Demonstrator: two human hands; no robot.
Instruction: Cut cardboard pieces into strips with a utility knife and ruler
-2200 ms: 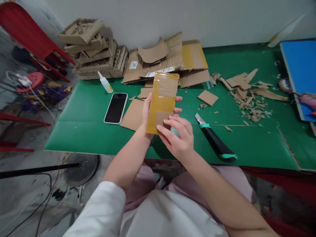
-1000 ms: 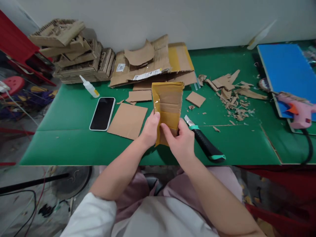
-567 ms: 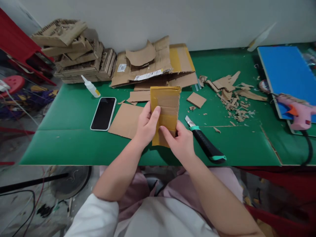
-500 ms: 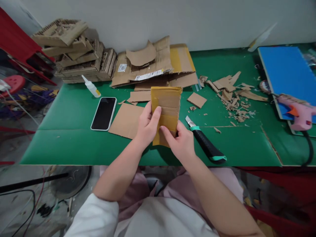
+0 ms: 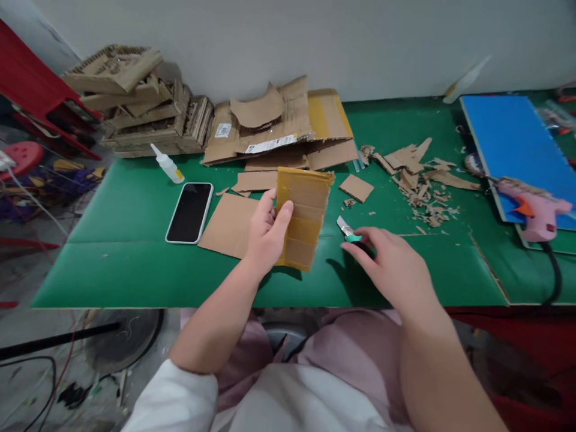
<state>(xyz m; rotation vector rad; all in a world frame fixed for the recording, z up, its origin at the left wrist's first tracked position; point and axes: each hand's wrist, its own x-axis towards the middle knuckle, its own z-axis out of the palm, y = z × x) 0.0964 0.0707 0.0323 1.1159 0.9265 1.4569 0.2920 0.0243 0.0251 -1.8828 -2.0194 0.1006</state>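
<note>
My left hand (image 5: 265,235) grips the taped cardboard piece (image 5: 306,213), thumb across its front, holding it up over the middle of the green table (image 5: 121,273). My right hand (image 5: 400,267) has thumb and fingers about the handle of the cutter (image 5: 353,238), blade pointing far and left; I can't tell whether they've closed on it. Left of the piece lie a flat cardboard sheet (image 5: 229,225) and a phone (image 5: 189,213); far right, cardboard scraps (image 5: 411,162) and a pink glue gun (image 5: 537,210).
</note>
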